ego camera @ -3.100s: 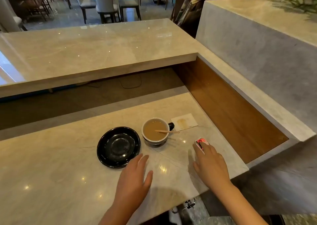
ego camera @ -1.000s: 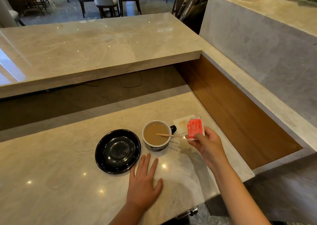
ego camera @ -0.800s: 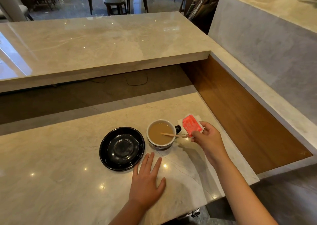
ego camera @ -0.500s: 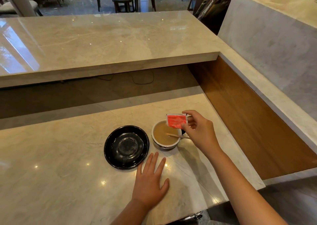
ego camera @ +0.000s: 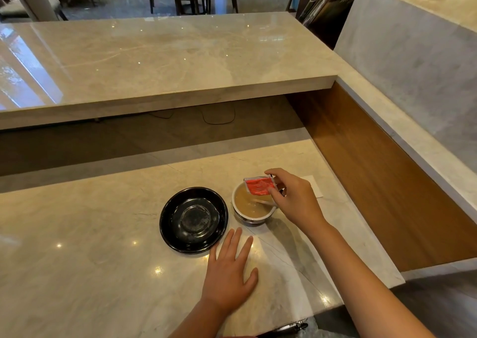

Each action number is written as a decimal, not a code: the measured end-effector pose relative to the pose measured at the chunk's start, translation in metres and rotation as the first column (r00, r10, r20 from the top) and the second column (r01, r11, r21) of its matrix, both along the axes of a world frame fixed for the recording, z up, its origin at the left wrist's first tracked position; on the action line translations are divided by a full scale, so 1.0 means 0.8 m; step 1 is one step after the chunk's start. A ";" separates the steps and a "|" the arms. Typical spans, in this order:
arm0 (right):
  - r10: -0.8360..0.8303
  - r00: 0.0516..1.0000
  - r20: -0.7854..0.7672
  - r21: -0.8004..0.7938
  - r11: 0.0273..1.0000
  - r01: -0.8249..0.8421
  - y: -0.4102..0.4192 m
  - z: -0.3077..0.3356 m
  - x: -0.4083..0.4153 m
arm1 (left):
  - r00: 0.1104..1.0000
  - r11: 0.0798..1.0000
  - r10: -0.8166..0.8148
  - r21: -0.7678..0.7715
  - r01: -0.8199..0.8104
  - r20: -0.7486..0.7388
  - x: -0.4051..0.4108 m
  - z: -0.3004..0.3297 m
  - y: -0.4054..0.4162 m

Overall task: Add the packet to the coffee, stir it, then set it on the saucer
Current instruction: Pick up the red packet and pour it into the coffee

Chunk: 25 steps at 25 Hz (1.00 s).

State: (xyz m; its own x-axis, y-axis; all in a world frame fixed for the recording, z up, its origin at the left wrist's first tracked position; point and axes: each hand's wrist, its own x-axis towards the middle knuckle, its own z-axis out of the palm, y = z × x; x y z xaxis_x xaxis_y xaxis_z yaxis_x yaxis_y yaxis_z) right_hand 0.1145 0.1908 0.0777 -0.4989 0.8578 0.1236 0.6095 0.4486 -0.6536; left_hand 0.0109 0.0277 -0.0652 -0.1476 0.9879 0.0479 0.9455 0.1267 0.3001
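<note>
A white cup of light-brown coffee point(ego camera: 249, 206) stands on the marble counter with a wooden stir stick point(ego camera: 262, 201) resting in it. My right hand point(ego camera: 294, 199) pinches a small red packet point(ego camera: 259, 186) by its right edge, holding it tilted just over the cup's far rim. A black saucer point(ego camera: 193, 220) lies directly left of the cup, with nothing on it. My left hand point(ego camera: 229, 270) lies flat on the counter, fingers spread, in front of the saucer and cup.
A white napkin point(ego camera: 316, 188) lies behind my right hand, mostly hidden. A raised marble bar top point(ego camera: 165, 61) runs across the back. A wooden side panel point(ego camera: 387, 177) and marble wall close off the right. The counter's front edge is near my arms.
My right hand picked the red packet up from the counter, lifted it and carried it left over the cup. My left hand has stayed flat on the counter.
</note>
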 end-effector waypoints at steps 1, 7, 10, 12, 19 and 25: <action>-0.042 0.997 -0.066 -0.049 0.998 0.039 0.000 -0.001 0.000 | 1.000 1.000 -0.004 0.004 0.004 0.001 0.000 -0.001 0.000; -0.566 0.637 -0.523 -0.741 0.671 -0.012 -0.013 0.002 0.010 | 1.000 1.000 -0.009 -0.001 0.009 0.000 -0.001 -0.002 -0.001; -0.770 0.334 -0.544 -0.828 0.430 -0.359 -0.023 0.000 0.012 | 1.000 1.000 -0.012 0.002 0.012 0.003 -0.001 -0.003 -0.001; -0.829 0.238 -0.507 -0.801 0.351 -0.484 -0.031 0.002 0.013 | 1.000 1.000 -0.015 -0.004 0.015 -0.001 -0.002 -0.003 0.000; -0.898 0.052 -0.437 -0.812 0.369 -0.452 -0.031 -0.002 0.048 | 0.999 1.000 -0.015 -0.016 0.014 -0.040 -0.001 -0.002 0.000; -0.922 0.004 -0.388 -0.902 0.379 -0.208 -0.020 -0.057 0.131 | 0.999 1.000 -0.029 -0.005 0.028 -0.042 -0.002 -0.002 -0.001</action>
